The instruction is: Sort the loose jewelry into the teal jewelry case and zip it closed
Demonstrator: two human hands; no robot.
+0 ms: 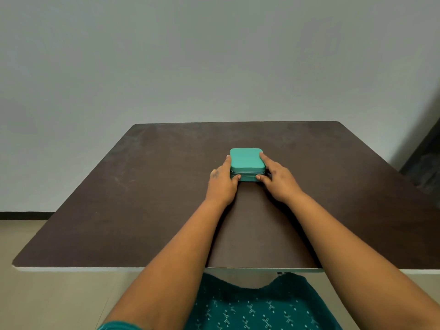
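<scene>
Teal jewelry case [247, 160], one, closed; two hands grip sides.

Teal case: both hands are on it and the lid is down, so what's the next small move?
Probably let go and draw both hands back. The teal case sits closed on the table, the left hand and right hand clasp its sides, and no loose jewelry shows. Whether the zip is fully run can't be told.

Head camera, single view: worn on my head, facing forward and down across the table [142, 210] toward the wall [166, 55]; arm's-reach range.
</scene>
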